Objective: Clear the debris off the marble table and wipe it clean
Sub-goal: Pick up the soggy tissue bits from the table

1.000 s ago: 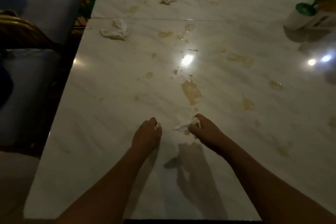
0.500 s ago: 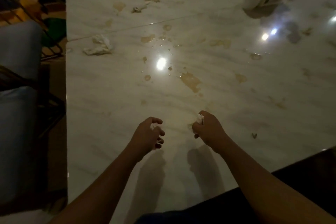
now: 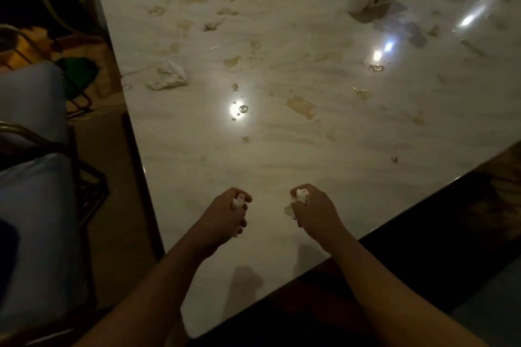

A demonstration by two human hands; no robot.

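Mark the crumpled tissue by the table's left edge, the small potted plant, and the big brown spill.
crumpled tissue (image 3: 168, 76): head view, middle of the wad.
potted plant (image 3: 355, 3): head view, side of the white pot.
brown spill (image 3: 301, 105): head view, centre of the stain.

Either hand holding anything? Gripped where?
Both: left hand grips a small tissue scrap balled inside its fingers; right hand grips a tissue wad, fingers around its middle.

Dim room with two blue-cushioned chairs (image 3: 33, 234) on brass frames standing on a tan floor (image 3: 112, 191).
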